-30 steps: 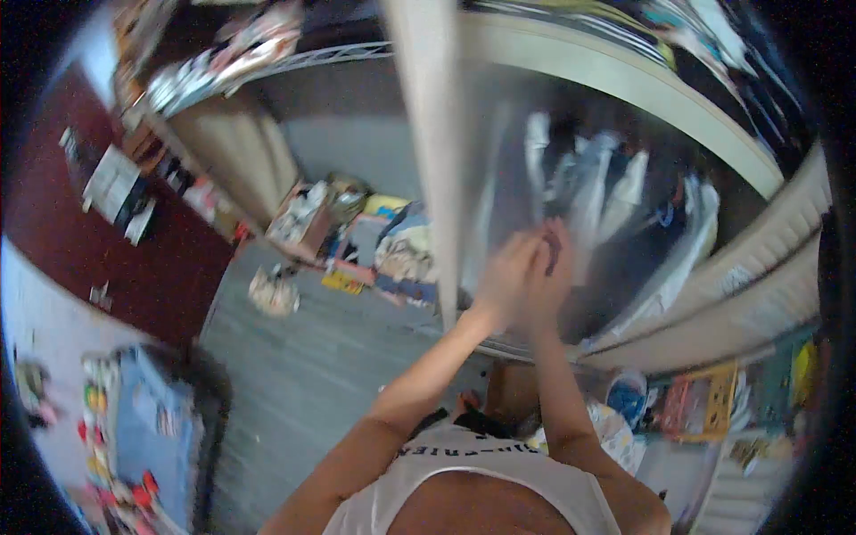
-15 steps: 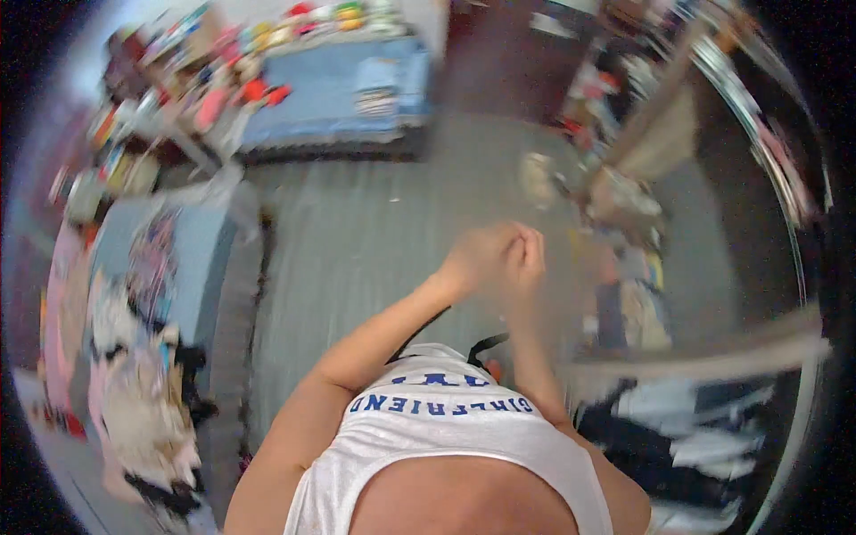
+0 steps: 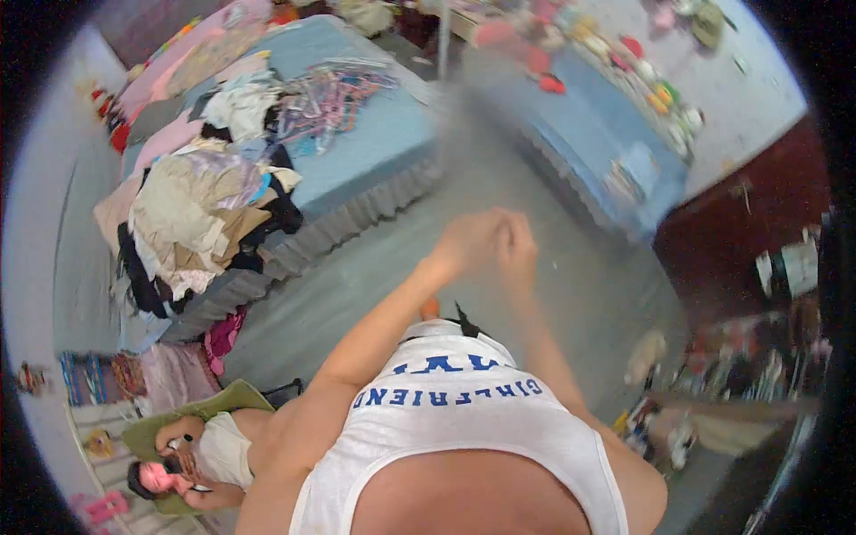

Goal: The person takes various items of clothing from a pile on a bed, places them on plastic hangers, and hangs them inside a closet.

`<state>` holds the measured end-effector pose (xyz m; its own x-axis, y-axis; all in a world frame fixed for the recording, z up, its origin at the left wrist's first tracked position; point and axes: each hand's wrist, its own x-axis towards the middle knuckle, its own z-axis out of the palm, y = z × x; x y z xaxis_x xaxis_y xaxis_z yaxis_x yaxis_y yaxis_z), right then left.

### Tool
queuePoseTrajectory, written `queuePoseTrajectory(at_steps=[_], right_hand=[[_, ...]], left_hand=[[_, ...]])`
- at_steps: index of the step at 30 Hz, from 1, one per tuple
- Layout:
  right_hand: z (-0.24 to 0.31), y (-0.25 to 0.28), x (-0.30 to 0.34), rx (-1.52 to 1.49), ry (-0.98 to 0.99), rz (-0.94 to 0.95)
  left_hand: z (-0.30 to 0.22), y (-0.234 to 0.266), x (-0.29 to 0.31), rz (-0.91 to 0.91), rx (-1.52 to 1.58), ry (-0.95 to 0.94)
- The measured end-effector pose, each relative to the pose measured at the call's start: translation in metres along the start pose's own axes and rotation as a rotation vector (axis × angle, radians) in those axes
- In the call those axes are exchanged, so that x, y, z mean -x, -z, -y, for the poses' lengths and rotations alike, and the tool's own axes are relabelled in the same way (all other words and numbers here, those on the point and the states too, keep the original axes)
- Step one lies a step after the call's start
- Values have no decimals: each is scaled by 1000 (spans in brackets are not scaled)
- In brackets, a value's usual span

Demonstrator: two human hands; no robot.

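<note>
My left hand point(image 3: 471, 241) and my right hand point(image 3: 517, 246) meet in front of my chest, above the grey floor. Both have their fingers curled in and pressed together, and the hands touch or nearly touch. Motion blurs them somewhat; anything inside the fingers is hidden. To the left stands a bed with a blue sheet point(image 3: 379, 165). On it lie a heap of crumpled clothes point(image 3: 183, 209) and a tangle of pink, blue and white hangers point(image 3: 334, 100). Neither hand reaches the bed.
At the back right is a smaller blue-covered bed point(image 3: 575, 125) with plush toys point(image 3: 664, 96) along the wall. A person point(image 3: 223, 446) reclines on a green chair point(image 3: 147, 437) at lower left. A cluttered rack point(image 3: 749, 401) stands at right, near a dark red door point(image 3: 740, 205).
My view has swung to the left, so the beds have shifted right in the picture and the reclining person has come in. My hands stay together in front of me.
</note>
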<state>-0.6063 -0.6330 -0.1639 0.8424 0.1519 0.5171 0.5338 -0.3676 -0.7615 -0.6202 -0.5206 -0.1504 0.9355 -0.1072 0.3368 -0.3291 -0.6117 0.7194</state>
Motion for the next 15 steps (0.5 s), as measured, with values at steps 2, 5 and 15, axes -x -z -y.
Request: queuePoseTrajectory(at_steps=[2, 5, 15], right_hand=[[-14, -41, -32, -20, 38, 81], [-9, -113, -78, -72, 109, 195], [47, -345, -131, -232, 327, 565]], left_hand=[[35, 31, -23, 3, -95, 51], [96, 79, -40, 6, -172, 73], [237, 252, 4, -151, -227, 560]])
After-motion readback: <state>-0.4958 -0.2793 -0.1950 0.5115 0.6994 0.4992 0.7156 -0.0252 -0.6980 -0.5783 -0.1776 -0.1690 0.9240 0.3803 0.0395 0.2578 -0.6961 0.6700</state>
